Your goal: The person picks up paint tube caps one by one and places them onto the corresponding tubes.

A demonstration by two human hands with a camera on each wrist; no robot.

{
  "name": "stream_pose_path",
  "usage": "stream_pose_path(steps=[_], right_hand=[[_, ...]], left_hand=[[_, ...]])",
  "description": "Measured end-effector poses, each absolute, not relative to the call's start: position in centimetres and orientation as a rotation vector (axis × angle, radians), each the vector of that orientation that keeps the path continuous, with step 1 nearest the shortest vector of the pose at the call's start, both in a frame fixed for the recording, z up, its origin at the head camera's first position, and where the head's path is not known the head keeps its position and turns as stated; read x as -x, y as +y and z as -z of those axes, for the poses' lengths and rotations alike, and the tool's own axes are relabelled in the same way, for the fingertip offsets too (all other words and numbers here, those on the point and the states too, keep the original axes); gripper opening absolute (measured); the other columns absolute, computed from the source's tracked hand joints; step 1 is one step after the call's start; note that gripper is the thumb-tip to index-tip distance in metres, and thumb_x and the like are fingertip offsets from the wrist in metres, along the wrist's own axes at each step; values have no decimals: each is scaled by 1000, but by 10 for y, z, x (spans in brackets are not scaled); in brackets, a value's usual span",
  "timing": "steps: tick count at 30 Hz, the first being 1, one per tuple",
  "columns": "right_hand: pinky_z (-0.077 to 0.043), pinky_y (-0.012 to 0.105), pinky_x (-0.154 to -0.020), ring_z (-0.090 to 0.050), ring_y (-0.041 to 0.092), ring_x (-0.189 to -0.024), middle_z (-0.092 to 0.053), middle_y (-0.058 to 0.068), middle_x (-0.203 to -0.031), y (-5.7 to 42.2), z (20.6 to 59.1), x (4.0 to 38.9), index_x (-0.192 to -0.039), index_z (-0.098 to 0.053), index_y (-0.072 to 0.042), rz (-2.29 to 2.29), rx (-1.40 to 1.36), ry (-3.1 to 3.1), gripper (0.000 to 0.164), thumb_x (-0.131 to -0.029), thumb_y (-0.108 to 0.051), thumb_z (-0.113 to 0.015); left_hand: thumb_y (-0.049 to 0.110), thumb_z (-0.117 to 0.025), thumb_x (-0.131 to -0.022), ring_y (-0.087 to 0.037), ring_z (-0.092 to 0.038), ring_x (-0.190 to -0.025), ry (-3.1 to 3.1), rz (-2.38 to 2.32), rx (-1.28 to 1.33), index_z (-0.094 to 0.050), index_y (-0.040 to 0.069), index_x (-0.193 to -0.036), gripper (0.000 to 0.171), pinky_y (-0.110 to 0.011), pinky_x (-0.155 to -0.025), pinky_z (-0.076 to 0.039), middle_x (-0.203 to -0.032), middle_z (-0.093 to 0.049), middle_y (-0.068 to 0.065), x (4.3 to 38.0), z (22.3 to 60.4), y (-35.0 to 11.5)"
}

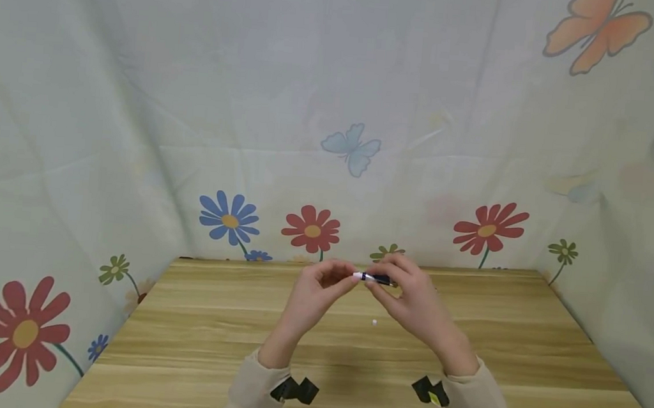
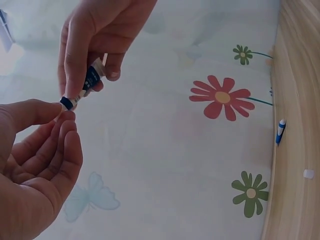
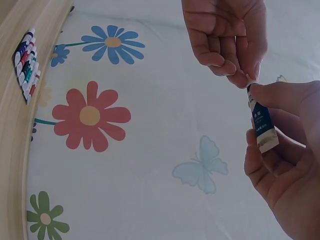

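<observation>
A small dark blue and white paint tube [image 3: 262,120] is held up above the table between both hands. My right hand [image 1: 414,300] grips its body between thumb and fingers, the flat crimped end pointing toward the palm in the right wrist view. With thumb and fingertip, my left hand [image 1: 313,296] pinches the narrow nozzle end, which the fingertips partly hide. Below the hands, a small white cap [image 1: 374,322] lies on the wooden table.
On the wooden table [image 1: 207,335], a blue and white tube [image 2: 281,132] lies near the back edge in the left wrist view. Several coloured tubes [image 3: 27,65] lie together in the right wrist view. A flower-printed curtain [image 1: 275,129] encloses the back and sides.
</observation>
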State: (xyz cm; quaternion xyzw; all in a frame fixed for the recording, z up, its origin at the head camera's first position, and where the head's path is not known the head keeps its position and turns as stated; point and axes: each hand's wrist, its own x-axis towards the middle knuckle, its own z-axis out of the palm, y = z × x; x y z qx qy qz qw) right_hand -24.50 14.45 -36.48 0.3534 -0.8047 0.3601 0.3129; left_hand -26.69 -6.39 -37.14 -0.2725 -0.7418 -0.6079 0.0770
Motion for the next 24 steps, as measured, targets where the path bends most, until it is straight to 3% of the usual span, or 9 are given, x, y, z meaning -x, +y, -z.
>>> stream_pose_path(steps=[6, 14, 18, 24], right_hand=[[-49, 28, -63, -51, 9, -77, -62, -5, -106, 146, 362, 241, -108, -73, -13, -1041, -915, -2182, 13, -95, -12, -71], [-45, 26, -58, -48, 10, -67, -59, -9, -93, 149, 358, 239, -109, -72, -17, -1146, -868, -2281, 11, -100, -20, -65], [-43, 27, -56, -49, 14, -65, -58, -8, -86, 147, 355, 237, -111, -74, -18, -1210, -798, -2334, 16, -100, -26, -66], [-48, 28, -61, -57, 20, -75, -69, -3, -95, 145, 354, 234, -118, -73, -13, -1448, -648, -2348, 28, -99, -32, -66]], left_hand=[[25, -73, -95, -18, -65, -87, -2232, 1720, 869, -74, 11, -107, 18, -37, -81, -54, -99, -72, -1, 263, 368, -64], [27, -72, -96, -16, -67, -87, -2221, 1655, 928, -73, 13, -107, 18, -34, -81, -55, -99, -72, 3, 260, 366, -64], [23, -72, -96, -17, -67, -88, -2197, 1681, 916, -73, 12, -106, 16, -34, -82, -55, -99, -72, 2, 260, 367, -63], [20, -72, -96, -18, -66, -86, -2174, 1713, 914, -73, 11, -104, 13, -33, -81, -54, -97, -71, 0, 259, 370, -61]])
